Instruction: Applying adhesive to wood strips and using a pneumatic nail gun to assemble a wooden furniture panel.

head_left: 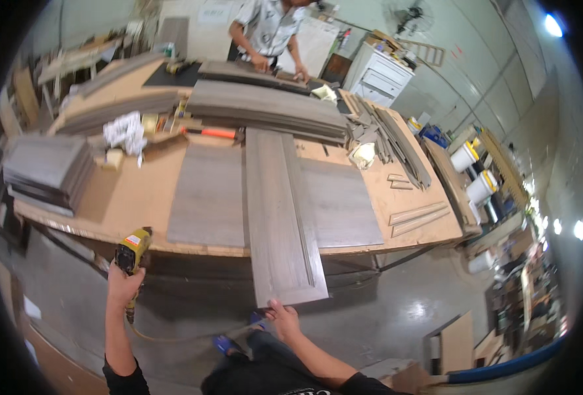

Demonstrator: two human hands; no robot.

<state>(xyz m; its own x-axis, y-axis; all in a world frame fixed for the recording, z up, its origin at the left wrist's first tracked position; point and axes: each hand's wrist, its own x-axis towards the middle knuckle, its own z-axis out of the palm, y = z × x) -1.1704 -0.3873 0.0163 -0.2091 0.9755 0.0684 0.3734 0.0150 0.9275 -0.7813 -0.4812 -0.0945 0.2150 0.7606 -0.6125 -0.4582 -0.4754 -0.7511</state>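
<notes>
My left hand point(125, 284) grips a yellow and black air nailer point(133, 249) by its handle, off the table's near left edge. A hose runs from the tool's base toward my feet. With fingers and thumb, my right hand point(283, 318) pinches the near end of a long grey-brown wooden panel point(279, 217) with a raised frame. This panel lies lengthwise toward me and juts past the table's front edge. Beneath it a wider flat grey board point(207, 197) shows on both sides. An orange-handled hammer point(213, 133) lies just beyond, left of the panel.
Stacked boards point(265, 108) cross the table point(123, 191) behind the panel; another stack point(44, 168) stands at its left. Thin wood strips point(418, 218) lie at the right. A white rag point(127, 133) sits left of the hammer. Across the table, a person point(268, 39) handles boards.
</notes>
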